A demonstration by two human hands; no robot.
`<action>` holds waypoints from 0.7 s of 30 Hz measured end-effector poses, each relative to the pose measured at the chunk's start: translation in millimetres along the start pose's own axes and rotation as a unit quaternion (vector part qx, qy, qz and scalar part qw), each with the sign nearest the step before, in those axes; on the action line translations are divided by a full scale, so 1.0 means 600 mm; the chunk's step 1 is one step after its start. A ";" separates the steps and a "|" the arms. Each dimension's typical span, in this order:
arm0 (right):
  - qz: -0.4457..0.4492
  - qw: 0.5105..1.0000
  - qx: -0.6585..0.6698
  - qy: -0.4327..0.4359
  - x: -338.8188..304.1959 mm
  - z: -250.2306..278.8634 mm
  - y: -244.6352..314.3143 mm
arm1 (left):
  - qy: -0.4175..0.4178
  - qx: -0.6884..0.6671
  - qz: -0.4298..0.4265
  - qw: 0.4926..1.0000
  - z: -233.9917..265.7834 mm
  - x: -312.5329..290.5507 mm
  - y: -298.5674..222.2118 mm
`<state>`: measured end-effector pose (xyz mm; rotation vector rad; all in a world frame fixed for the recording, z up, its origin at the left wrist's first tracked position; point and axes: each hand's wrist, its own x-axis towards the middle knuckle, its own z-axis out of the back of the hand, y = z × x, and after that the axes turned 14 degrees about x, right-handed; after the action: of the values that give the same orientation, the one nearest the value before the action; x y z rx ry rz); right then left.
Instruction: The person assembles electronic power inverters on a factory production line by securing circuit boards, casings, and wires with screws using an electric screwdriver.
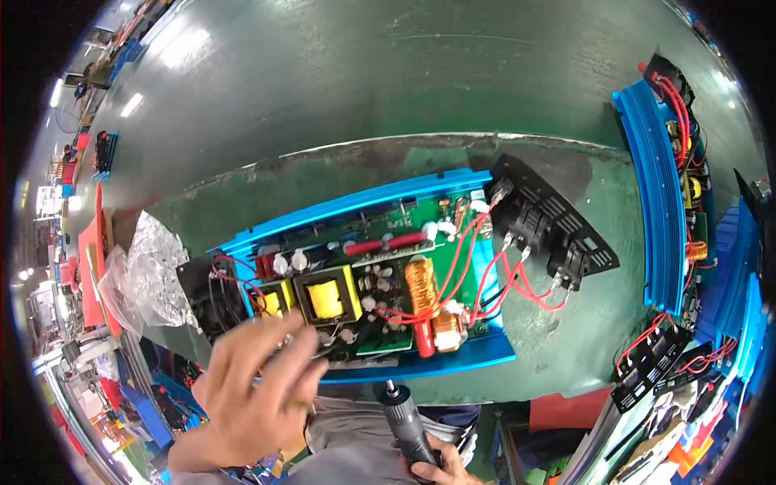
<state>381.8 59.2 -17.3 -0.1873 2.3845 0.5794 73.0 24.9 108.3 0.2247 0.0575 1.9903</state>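
Note:
A blue metal housing [428, 368] lies on the green worktop with its circuit board [388, 346] exposed. The board carries a yellow-wrapped transformer [327, 301], a copper coil [420, 284] and red wires [465, 275] running to a black end panel [558, 218] at the right. My left hand [255, 388] hovers over the housing's near left corner, its fingers bent and smeared by motion; whether they hold something small cannot be made out. Below the near edge, my right hand [444, 467] is closed round the lower part of a dark electric screwdriver [408, 424], tip pointing up toward the housing.
Crumpled clear plastic [153, 271] lies left of the housing, beside an orange-red sheet [90, 271]. Another blue housing [659, 194] with red wires stands at the right, with a black vented panel [651, 372] near it. A pale worn seam crosses the worktop behind.

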 end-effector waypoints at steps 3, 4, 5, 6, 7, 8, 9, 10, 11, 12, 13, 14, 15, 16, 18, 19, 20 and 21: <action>0.045 0.999 -0.003 -0.026 0.005 -0.008 -0.008 | 0.009 -0.039 0.028 0.999 -0.030 0.009 -0.004; 0.035 0.999 0.017 -0.028 0.004 -0.016 0.001 | 0.001 -0.045 0.022 0.999 -0.034 0.007 -0.005; 0.037 0.999 0.015 -0.032 0.003 -0.023 0.007 | 0.000 -0.044 0.014 0.999 -0.031 0.007 -0.003; 0.019 0.998 0.045 -0.028 0.001 -0.029 0.012 | -0.003 -0.048 0.013 0.999 -0.031 0.004 -0.004; 0.000 0.997 0.076 -0.024 0.000 -0.033 0.016 | -0.009 -0.044 0.010 0.999 -0.031 0.000 -0.005; 0.002 0.997 0.074 -0.028 0.000 -0.037 0.022 | -0.015 -0.040 0.007 0.999 -0.032 -0.002 -0.005; -0.004 0.996 0.083 -0.026 0.001 -0.039 0.026 | -0.016 -0.046 0.004 0.999 -0.036 -0.003 -0.006; -0.011 0.996 0.091 -0.019 -0.001 -0.043 0.027 | -0.012 -0.054 -0.005 0.998 -0.035 -0.005 -0.005; -0.010 0.996 0.090 -0.023 -0.003 -0.043 0.025 | -0.008 -0.062 -0.014 0.998 -0.035 -0.007 -0.004; -0.015 0.996 0.088 -0.018 -0.003 -0.041 0.020 | -0.008 -0.066 -0.014 0.998 -0.037 -0.010 -0.003; -0.022 0.996 0.085 -0.010 -0.003 -0.037 0.015 | -0.002 -0.065 -0.014 0.998 -0.037 -0.013 -0.003; -0.024 0.996 0.084 -0.011 -0.002 -0.029 0.001 | 0.003 -0.064 -0.014 0.998 -0.037 -0.016 -0.001; -0.026 0.998 0.057 0.000 -0.001 -0.016 -0.019 | 0.005 -0.065 -0.011 0.998 -0.040 -0.019 -0.002; -0.032 0.999 0.033 0.012 0.004 -0.023 -0.016 | -0.001 -0.056 -0.004 0.998 -0.044 -0.025 -0.005; -0.018 1.000 0.025 0.005 0.012 -0.025 0.006 | -0.005 -0.042 0.012 0.999 -0.053 -0.034 -0.008; -0.041 0.999 0.009 -0.028 0.002 -0.034 0.008 | -0.010 -0.058 0.003 0.998 -0.055 -0.037 -0.005; -0.023 0.999 -0.016 -0.028 0.006 -0.028 0.001 | -0.018 -0.069 -0.004 0.997 -0.057 -0.035 0.002; -0.024 0.999 -0.024 -0.038 -0.004 -0.028 0.006 | -0.009 -0.094 -0.004 0.995 -0.050 -0.035 0.002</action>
<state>372.8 54.8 -3.3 -0.2397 2.2880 0.6113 74.9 7.5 76.1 0.1194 -0.1401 1.9713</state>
